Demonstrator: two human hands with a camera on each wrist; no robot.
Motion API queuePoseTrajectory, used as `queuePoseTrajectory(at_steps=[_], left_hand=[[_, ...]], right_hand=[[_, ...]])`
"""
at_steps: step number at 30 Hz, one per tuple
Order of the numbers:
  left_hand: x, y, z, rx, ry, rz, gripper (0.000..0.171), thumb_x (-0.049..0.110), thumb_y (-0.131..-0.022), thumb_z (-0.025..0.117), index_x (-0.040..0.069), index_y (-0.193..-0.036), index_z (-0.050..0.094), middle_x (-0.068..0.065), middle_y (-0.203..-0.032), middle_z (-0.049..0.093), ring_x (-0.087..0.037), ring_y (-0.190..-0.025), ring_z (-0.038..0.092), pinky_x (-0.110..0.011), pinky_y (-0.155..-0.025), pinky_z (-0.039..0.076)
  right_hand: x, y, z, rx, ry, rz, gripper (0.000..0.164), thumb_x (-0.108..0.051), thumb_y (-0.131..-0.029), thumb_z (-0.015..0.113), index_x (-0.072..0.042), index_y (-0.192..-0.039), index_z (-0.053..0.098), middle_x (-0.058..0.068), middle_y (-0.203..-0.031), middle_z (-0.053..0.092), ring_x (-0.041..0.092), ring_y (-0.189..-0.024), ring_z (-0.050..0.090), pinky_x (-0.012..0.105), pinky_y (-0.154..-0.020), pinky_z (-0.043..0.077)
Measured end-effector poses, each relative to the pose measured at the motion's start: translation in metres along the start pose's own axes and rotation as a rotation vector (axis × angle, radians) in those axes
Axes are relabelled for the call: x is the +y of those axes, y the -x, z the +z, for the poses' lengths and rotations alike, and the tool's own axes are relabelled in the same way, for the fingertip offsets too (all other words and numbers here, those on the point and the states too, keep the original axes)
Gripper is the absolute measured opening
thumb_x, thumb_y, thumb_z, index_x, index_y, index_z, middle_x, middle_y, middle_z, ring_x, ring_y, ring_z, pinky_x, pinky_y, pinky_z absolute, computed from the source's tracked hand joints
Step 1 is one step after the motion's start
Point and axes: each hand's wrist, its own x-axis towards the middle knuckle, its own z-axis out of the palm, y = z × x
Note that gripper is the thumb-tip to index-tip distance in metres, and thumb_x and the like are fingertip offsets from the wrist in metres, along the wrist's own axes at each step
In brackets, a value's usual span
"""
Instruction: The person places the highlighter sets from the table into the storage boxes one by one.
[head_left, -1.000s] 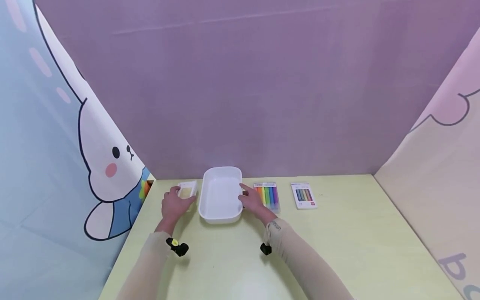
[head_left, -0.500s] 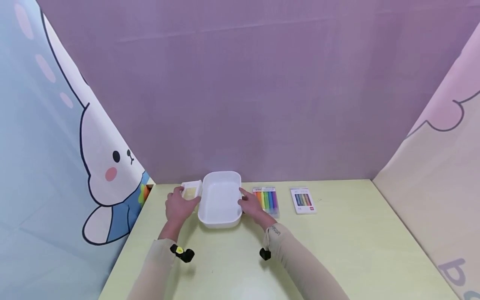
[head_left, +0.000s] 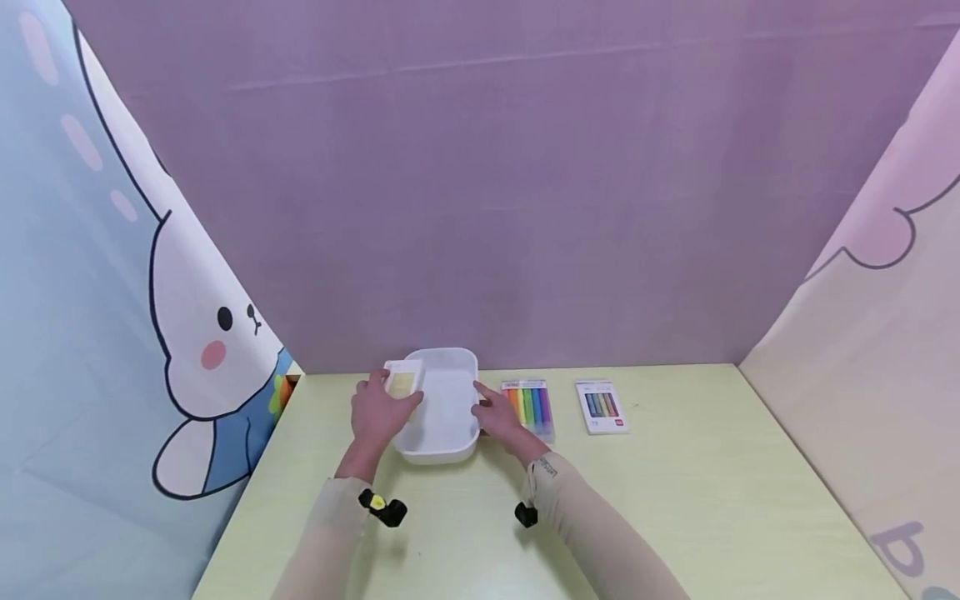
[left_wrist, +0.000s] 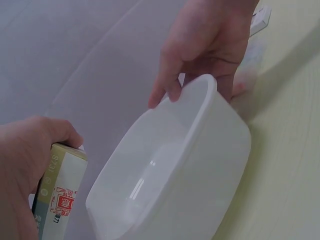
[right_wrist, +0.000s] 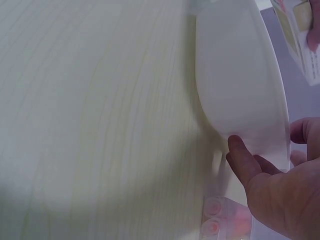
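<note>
My left hand (head_left: 378, 412) grips a small box (left_wrist: 60, 192), white with an olive edge and red and black print. In the head view the box overlaps the left side of a white plastic basin (head_left: 450, 408); the left wrist view shows it beside and above the rim. My right hand (head_left: 501, 417) pinches the basin's right wall, thumb over the rim and fingers along the outside (right_wrist: 245, 160). The inside of the basin (left_wrist: 145, 175) holds nothing that shows.
Right of the basin lies a clear pack of rainbow-coloured markers (head_left: 531, 404), partly behind my right hand. Farther right is a white box with coloured sticks pictured on it (head_left: 602, 407). A purple backdrop (head_left: 480, 208) rises at the table's (head_left: 712, 483) far edge.
My left hand has carried the small box rightward, from beside the basin to over its left rim. The right hand keeps its hold on the basin's right side.
</note>
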Motion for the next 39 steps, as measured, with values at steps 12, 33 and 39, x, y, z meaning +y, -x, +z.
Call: queuePoseTrajectory(at_steps=[12, 33, 39], left_hand=[[0.018, 0.011, 0.019, -0.028, -0.013, 0.002, 0.085, 0.054, -0.070, 0.075, 0.010, -0.137, 0.046, -0.022, -0.120, 0.048, -0.042, -0.105, 0.049, -0.052, -0.079, 0.045], [0.023, 0.007, 0.051, -0.010, -0.050, 0.004, 0.085, 0.055, -0.072, 0.075, 0.009, -0.136, 0.044, -0.023, -0.119, 0.047, -0.040, -0.104, 0.047, -0.054, -0.081, 0.043], [0.032, 0.004, 0.047, 0.016, -0.090, 0.065, 0.092, 0.062, -0.073, 0.071, 0.006, -0.139, 0.039, -0.025, -0.122, 0.045, -0.044, -0.107, 0.044, -0.057, -0.085, 0.039]], right_hand=[[0.005, 0.004, 0.003, -0.022, -0.005, 0.008, 0.060, -0.012, -0.089, 0.057, -0.023, -0.146, 0.046, 0.020, -0.127, 0.057, 0.027, -0.101, 0.060, 0.033, -0.073, 0.054], [0.003, 0.004, 0.002, -0.048, 0.007, 0.005, 0.052, -0.019, -0.099, 0.053, -0.023, -0.149, 0.041, 0.020, -0.136, 0.052, 0.031, -0.116, 0.056, 0.038, -0.086, 0.051], [-0.004, 0.002, -0.002, -0.075, -0.050, 0.013, 0.052, -0.019, -0.100, 0.051, -0.025, -0.150, 0.038, 0.021, -0.136, 0.052, 0.031, -0.110, 0.060, 0.036, -0.079, 0.054]])
